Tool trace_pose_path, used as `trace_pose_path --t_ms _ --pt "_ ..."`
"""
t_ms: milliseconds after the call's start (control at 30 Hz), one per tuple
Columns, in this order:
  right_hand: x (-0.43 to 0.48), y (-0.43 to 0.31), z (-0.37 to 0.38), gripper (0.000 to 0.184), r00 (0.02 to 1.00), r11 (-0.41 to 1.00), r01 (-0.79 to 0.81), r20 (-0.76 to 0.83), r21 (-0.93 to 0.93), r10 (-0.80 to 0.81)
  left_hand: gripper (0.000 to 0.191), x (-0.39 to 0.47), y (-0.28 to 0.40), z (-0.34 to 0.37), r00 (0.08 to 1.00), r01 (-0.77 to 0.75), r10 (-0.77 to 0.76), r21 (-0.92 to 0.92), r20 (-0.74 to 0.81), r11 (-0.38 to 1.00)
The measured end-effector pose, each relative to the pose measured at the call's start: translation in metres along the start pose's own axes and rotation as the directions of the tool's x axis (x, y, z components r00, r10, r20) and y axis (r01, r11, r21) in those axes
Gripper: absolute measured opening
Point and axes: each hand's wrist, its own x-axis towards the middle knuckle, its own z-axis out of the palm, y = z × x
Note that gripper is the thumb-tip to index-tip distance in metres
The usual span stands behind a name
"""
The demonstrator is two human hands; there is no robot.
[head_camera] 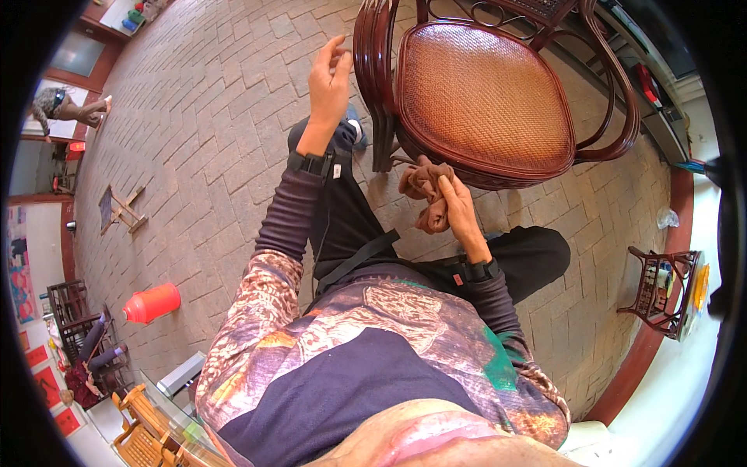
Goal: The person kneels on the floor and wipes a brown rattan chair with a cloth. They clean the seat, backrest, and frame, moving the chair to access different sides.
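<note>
A dark, glossy wooden armchair with a woven cane seat (484, 99) stands before me. My right hand (461, 210) holds a crumpled brown cloth (429, 192) close to the front edge of the seat frame. Beside the chair's curved left armrest (374, 76), my left hand (330, 79) is raised with its fingers partly curled and nothing seen in it. Whether its fingertips touch the armrest cannot be told.
A red thermos flask (152, 303) and a small wooden folding stool (121, 211) are on the paved floor at left. A small side table (662, 292) stands by the right wall. Two other people are at the far left, one standing, one seated.
</note>
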Motion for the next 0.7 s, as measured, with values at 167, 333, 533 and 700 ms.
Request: trace_pose_path --t_ms 167,333,533,700 --pt "0.004 -0.029 -0.007 0.035 0.99 0.999 -0.039 -0.132 0.034 0.043 0.038 -0.03 -0.011 -0.01 0.992 0.112 -0.113 0.015 0.062 0.994" --pt "-0.008 -0.056 -0.024 0.035 0.991 0.984 -0.086 -0.117 -0.155 0.069 0.037 -0.023 -0.005 -0.015 0.992 0.113 -0.116 0.07 0.039 0.991" --pt "-0.048 -0.061 -0.045 0.034 0.987 0.976 -0.161 -0.039 -0.149 0.157 0.038 -0.003 0.019 -0.005 0.997 -0.069 0.067 0.054 0.038 0.996" --pt "-0.068 -0.047 -0.061 0.036 0.981 0.695 -0.192 -0.109 -0.693 0.162 0.039 0.01 0.038 0.01 0.995 -0.095 0.095 0.041 -0.001 0.995"
